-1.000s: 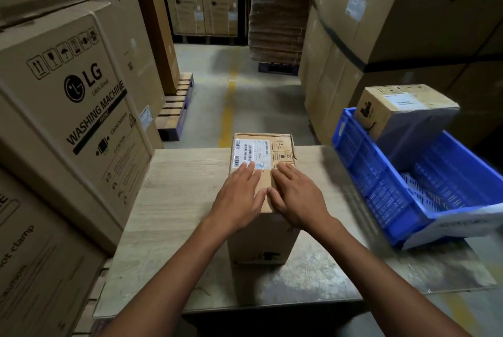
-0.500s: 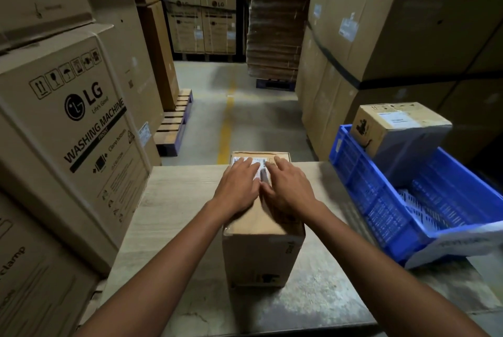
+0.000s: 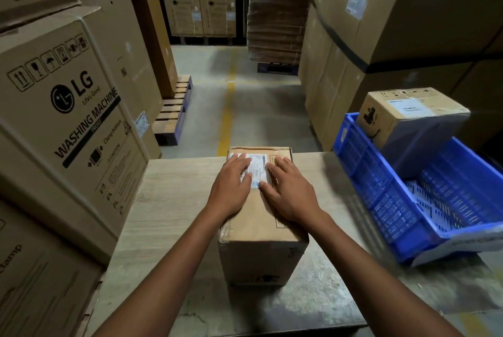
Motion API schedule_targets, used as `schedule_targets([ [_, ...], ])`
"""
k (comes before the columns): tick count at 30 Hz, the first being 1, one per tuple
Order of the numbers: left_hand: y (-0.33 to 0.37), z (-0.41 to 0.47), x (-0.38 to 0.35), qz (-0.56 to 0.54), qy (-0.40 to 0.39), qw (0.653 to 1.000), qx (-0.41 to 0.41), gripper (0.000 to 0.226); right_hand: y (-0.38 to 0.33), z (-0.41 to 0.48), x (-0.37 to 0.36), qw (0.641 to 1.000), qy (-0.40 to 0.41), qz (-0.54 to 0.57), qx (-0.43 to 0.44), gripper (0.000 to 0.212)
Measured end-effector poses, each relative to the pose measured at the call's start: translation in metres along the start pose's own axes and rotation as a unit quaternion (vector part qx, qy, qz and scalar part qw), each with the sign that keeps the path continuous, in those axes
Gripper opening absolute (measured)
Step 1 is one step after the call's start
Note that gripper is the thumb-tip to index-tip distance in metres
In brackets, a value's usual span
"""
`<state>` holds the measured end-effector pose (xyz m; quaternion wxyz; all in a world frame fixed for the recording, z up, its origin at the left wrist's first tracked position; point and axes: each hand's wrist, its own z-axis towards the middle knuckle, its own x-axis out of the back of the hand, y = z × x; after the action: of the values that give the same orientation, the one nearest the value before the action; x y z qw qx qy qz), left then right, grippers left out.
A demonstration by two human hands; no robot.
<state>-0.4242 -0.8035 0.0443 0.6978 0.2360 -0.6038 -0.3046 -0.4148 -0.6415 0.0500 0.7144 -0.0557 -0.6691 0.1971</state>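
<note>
Warehouse stacks of large brown cartons (image 3: 76, 119) flank a pale wood-grain table (image 3: 174, 200), with a tall brown cardboard box (image 3: 261, 260) standing at its middle. The left hand (image 3: 231, 187) and right hand (image 3: 292, 195) lie flat, fingers spread, on its white shipping label (image 3: 257, 170). It would be best to smooth outward from the centre with even pressure so the edges stick. A blue plastic crate (image 3: 381, 189) sits on the right.

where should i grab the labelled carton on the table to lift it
Probably grip the carton by its left and right walls, one palm from each side: it stands tall, its flat top offers no handle, and both sides are free.
</note>
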Motion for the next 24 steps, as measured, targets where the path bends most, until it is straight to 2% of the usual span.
schedule_targets([
  [8,0.014,-0.005,-0.006,-0.018,0.024,0.999,0.018,0.037,0.011,0.001,0.011,0.999,-0.010,0.036,0.014,0.061],
  [9,0.015,-0.006,-0.008,-0.031,0.040,0.998,0.027,0.039,0.012,-0.001,0.011,0.999,0.002,0.054,0.005,0.061],
  [11,0.013,-0.008,-0.008,-0.081,0.078,0.989,0.095,0.048,0.015,-0.005,0.009,0.995,0.029,0.086,-0.036,0.067],
  [13,0.006,-0.007,-0.006,-0.178,0.072,0.963,0.191,0.055,0.017,-0.010,0.006,0.984,0.028,0.147,-0.097,0.075],
  [15,-0.001,-0.008,-0.004,-0.303,0.019,0.915,0.266,0.049,0.019,-0.015,0.006,0.964,0.015,0.234,-0.128,0.076],
  [17,-0.003,-0.009,-0.002,-0.408,-0.031,0.865,0.290,0.038,0.018,-0.019,0.006,0.953,0.011,0.272,-0.133,0.074],
  [18,0.000,-0.011,-0.001,-0.430,-0.040,0.854,0.290,0.036,0.017,-0.022,0.008,0.954,0.014,0.269,-0.135,0.073],
  [19,0.002,-0.013,-0.001,-0.436,-0.035,0.851,0.290,0.037,0.017,-0.024,0.009,0.959,0.019,0.249,-0.136,0.072],
  [21,0.007,-0.016,-0.005,-0.452,0.005,0.839,0.304,0.056,0.017,-0.027,0.013,0.978,0.033,0.164,-0.128,0.064],
  [24,0.016,-0.027,-0.022,-0.451,0.119,0.810,0.355,0.086,0.013,-0.035,0.022,0.991,0.047,0.067,-0.106,0.046],
])
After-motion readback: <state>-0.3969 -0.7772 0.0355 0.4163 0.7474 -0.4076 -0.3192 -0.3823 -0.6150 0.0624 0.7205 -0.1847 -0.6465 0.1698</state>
